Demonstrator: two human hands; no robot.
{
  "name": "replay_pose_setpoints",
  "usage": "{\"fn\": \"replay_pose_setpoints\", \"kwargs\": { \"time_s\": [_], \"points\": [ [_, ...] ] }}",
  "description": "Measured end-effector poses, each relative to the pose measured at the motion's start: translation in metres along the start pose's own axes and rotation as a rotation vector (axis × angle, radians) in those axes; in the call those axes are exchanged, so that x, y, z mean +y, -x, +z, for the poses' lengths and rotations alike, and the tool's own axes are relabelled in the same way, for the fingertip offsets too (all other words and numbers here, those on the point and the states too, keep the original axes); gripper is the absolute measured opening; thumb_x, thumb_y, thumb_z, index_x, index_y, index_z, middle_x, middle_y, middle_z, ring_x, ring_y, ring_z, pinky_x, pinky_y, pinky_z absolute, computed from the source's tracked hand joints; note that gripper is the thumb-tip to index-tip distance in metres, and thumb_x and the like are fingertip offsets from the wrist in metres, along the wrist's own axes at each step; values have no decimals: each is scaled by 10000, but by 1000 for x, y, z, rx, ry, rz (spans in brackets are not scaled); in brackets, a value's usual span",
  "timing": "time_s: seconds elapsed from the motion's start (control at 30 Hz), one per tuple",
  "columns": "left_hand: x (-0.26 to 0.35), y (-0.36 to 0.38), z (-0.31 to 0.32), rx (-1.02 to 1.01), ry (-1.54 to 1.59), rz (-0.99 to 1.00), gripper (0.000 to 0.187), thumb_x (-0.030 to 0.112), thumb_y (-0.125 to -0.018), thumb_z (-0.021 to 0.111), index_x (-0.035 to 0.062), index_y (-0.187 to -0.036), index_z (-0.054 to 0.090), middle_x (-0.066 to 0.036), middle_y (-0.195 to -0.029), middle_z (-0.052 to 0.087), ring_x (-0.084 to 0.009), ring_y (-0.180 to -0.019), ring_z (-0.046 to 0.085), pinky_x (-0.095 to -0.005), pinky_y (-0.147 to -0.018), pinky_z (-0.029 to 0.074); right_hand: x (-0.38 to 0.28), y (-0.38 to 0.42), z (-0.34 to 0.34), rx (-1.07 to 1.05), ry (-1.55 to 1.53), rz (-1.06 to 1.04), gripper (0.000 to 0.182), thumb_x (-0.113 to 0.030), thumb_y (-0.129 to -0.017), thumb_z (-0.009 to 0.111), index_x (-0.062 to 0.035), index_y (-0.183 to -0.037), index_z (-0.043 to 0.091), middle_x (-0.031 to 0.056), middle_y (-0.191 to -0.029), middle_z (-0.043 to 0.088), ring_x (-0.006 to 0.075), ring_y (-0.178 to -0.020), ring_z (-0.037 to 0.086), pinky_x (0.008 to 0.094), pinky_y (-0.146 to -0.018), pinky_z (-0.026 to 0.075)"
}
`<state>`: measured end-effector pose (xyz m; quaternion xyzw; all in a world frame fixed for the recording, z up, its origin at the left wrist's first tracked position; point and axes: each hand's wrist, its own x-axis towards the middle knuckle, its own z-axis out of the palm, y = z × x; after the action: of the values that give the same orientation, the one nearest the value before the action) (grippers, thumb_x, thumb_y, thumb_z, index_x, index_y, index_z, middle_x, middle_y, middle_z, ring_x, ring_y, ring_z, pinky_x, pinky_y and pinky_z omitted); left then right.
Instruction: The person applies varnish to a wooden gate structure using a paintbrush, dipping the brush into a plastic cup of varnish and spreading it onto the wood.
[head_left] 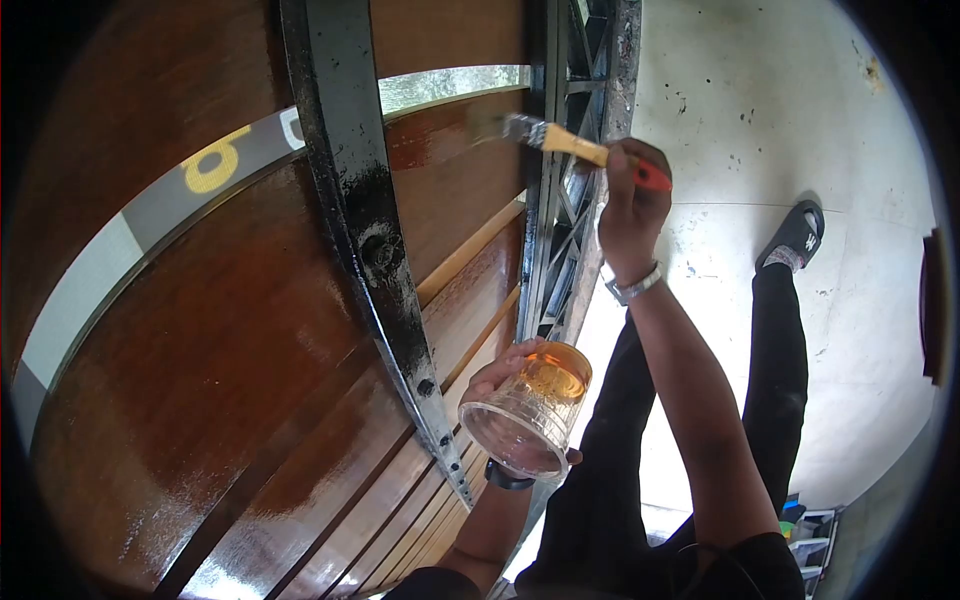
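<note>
Partly glossy panels (220, 310), pale floor (715, 260); right hand (635, 215) pinching brush (578, 147), left hand (503, 370) clasping cup (538, 405).

The right hand's (635, 205) paintbrush (577, 147) is higher in view than the plastic cup (528, 415) in the left hand (500, 373). Wooden panels (200, 340) lie left, behind a metal beam (345, 130); floor (710, 275) lies right.

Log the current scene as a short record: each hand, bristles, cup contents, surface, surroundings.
right hand: holds brush by its handle
left hand: holds clear cup
bristles: at brown board; contact unclear
contents: amber liquid
surface: board partly glossy
surroundings: black beam, pale floor
</note>
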<state>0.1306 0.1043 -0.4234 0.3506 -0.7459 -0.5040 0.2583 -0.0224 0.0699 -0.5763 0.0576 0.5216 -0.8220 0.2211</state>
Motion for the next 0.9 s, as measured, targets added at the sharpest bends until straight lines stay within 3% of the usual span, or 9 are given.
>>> {"fn": "replay_pose_setpoints", "kwargs": {
  "time_s": [0.2, 0.27, 0.47, 0.53, 0.57, 0.63, 0.67, 0.8, 0.9],
  "points": [
    [8, -1, -6, -29, -63, -50, 1013, 559, -569, 872, 49, -1277, 358, -175, -1221, 488, -319, -1180, 536, -424, -1051, 447, 24, -13, -26, 51, 181, -180, 149, -93, -956, 565, 4, -1069, 553, 83, -898, 650, 152, -795, 683, 238, -680, 523],
    [10, 0, -8, -24, -71, -106, 1001, 583, -577, 857, 49, -1266, 366, -180, -1213, 498, -315, -1169, 544, -421, -1045, 454, 19, -4, -16, 21, 172, -139, 147, -89, -951, 572, -4, -1070, 557, 82, -900, 652, 152, -794, 687, 237, -677, 521],
    [13, 5, -8, -53, -59, -114, 1017, 562, -551, 880, 33, -1256, 374, -247, -1223, 491, -364, -1133, 551, -430, -970, 506, -45, 37, 15, -121, 188, -198, 141, -90, -962, 535, 5, -1065, 529, 133, -948, 634, 181, -780, 664, 298, -723, 531],
    [15, 6, -11, -65, -27, -205, 1012, 554, -549, 884, 31, -1254, 380, -242, -1222, 495, -368, -1135, 550, -430, -970, 507, -63, 42, 23, -160, -258, -134, 151, -122, -971, 519, 2, -1059, 524, 139, -942, 643, 169, -758, 659, 299, -712, 527],
    [14, 5, -10, -65, -28, -205, 1012, 554, -549, 884, 31, -1254, 380, -242, -1222, 495, -368, -1135, 550, -430, -970, 507, -58, 42, 21, -160, -258, -133, 151, -122, -971, 519, 2, -1059, 524, 139, -942, 643, 169, -758, 659, 299, -712, 527],
    [13, 2, -6, -49, -108, -67, 979, 597, -599, 837, 29, -1249, 375, -206, -1197, 507, -313, -1120, 574, -390, -973, 516, -38, 43, 12, -32, -8, -106, 131, -107, -920, 618, -8, -1002, 594, 91, -944, 647, 131, -836, 635, 246, -705, 489],
    [12, 4, -6, -51, -111, -71, 979, 597, -599, 837, 29, -1249, 375, -206, -1197, 507, -313, -1120, 574, -390, -973, 516, -26, 38, 8, -10, 31, -5, 135, -108, -926, 614, -4, -1008, 593, 95, -928, 641, 158, -818, 670, 260, -696, 505],
    [5, 10, -7, 55, 14, -46, 994, 507, -549, 901, 24, -1252, 392, -207, -1194, 513, -325, -1145, 562, -397, -990, 505, 5, 4, 2, 80, -54, -27, 151, -130, -935, 610, -3, -1015, 597, 94, -903, 643, 174, -793, 688, 273, -681, 516],
    [14, 9, -10, 20, 54, -95, 1009, 468, -529, 924, 21, -1260, 391, -209, -1200, 513, -334, -1155, 557, -396, -996, 500, 10, -2, -4, 125, 204, -87, 161, -161, -934, 618, -28, -1023, 607, 87, -870, 659, 161, -786, 686, 271, -676, 516]
  ]
}}
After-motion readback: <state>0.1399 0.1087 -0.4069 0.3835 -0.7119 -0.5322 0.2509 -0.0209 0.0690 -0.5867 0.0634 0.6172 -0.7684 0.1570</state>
